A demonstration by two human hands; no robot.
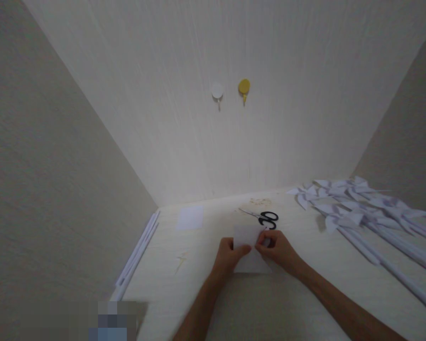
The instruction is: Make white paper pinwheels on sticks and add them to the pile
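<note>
A white sheet of paper lies on the pale table in front of me, partly folded. My left hand presses on its left side, fingers curled over the edge. My right hand pinches the paper's right part, near its upper corner. Just beyond the paper lie black-handled scissors, apart from both hands.
A pile of white paper pinwheels on long sticks covers the table's right side. A small white paper square lies at the back left. White strips run along the left edge by the wall. Two round hooks, white and yellow, hang on the wall.
</note>
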